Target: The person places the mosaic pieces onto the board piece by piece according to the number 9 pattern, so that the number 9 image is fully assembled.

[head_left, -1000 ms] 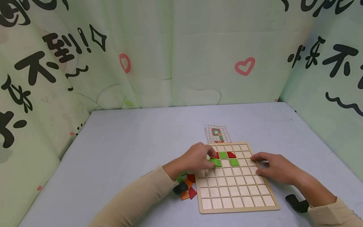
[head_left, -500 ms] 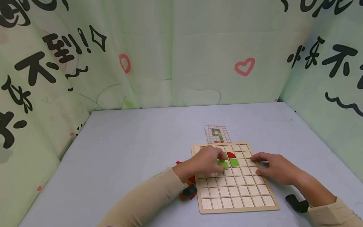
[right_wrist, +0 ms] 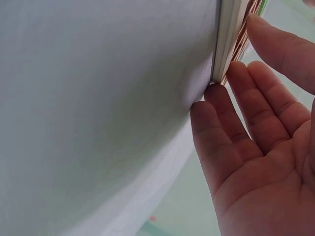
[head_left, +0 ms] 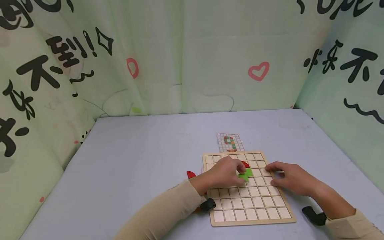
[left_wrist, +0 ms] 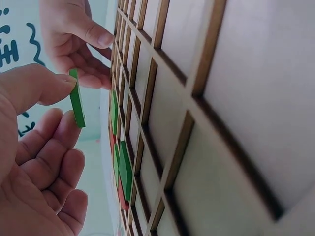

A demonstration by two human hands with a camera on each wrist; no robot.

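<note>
My left hand (head_left: 225,172) pinches a green square tile (left_wrist: 77,101) between thumb and fingertips, above a wooden grid board (head_left: 246,202). The tile is off the board surface in the left wrist view. Under and beside that hand, a red rounded tile (head_left: 245,164) and a green tile (head_left: 249,171) lie in the grid. Further green and red tiles are hidden from the head view by the hand. My right hand (head_left: 295,178) touches the board's right edge; in the right wrist view its fingers are nearly straight against the side and the thumb lies over the top.
Behind the board lies a small printed grid card (head_left: 221,144) with a coloured pattern. Loose tiles, one red (head_left: 190,174), lie left of the board, mostly covered by my left forearm. Printed curtains (head_left: 210,66) stand behind and beside the white table (head_left: 144,150).
My left hand has moved right and slightly nearer across the board with the green tile, now covering the tiles on the left. The right hand stays at the board's edge.
</note>
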